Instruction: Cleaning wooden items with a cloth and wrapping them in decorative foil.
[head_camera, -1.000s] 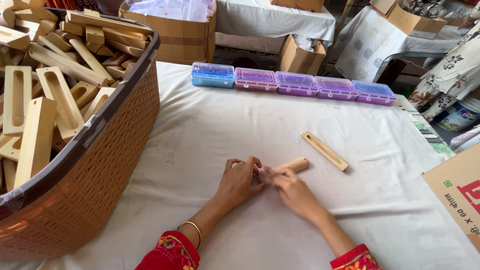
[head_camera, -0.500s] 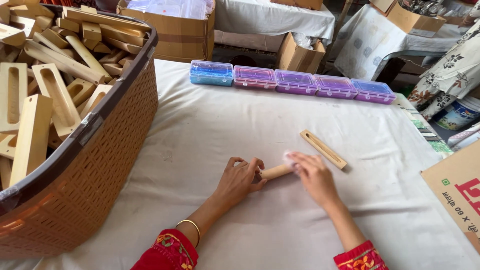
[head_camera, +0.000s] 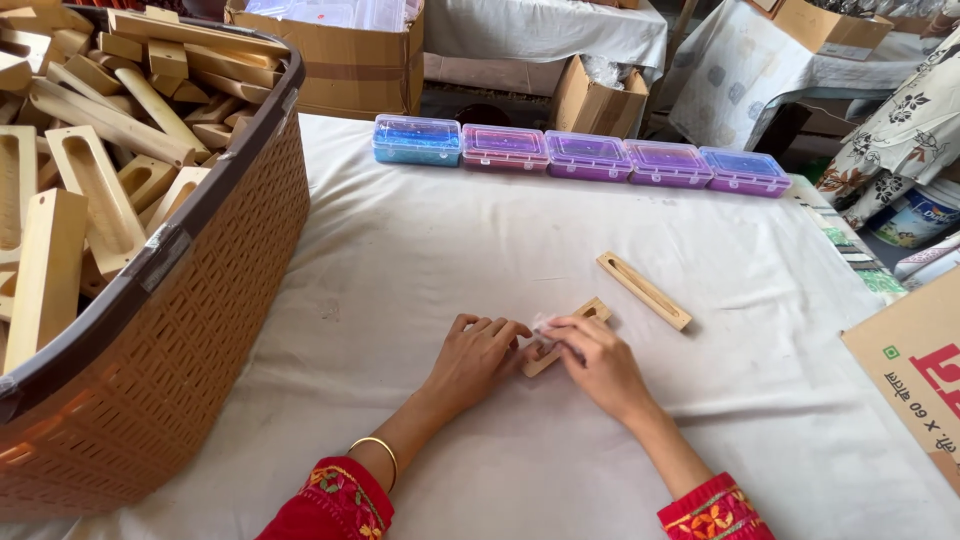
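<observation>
Both hands meet over a small wooden block (head_camera: 572, 330) that lies flat on the white cloth of the bench (head_camera: 420, 260), near the middle and toward the near edge. The left hand (head_camera: 472, 358) rests palm down with its fingertips against the near left end of the block, steadying it; its grip is loose and flat, fingers together, not closed around anything. The right hand (head_camera: 598, 362) lies over the middle of the block, and its fingertips are pinched on a small pale scrap (head_camera: 547, 323) pressed against the wood; what the scrap is cannot be told. The far right end of the block sticks out past the fingers.

Just to the right and a little farther away lies a longer wooden strip (head_camera: 644, 290) with a slot along it, apart from the hands. A row of five lidded plastic boxes (head_camera: 580, 157), one blue and the others purple, stands along the far edge. On the left, a large brown woven basket (head_camera: 190, 330) is heaped with slotted wooden pieces (head_camera: 90, 180). A cardboard box (head_camera: 915, 360) shows at the right edge.
</observation>
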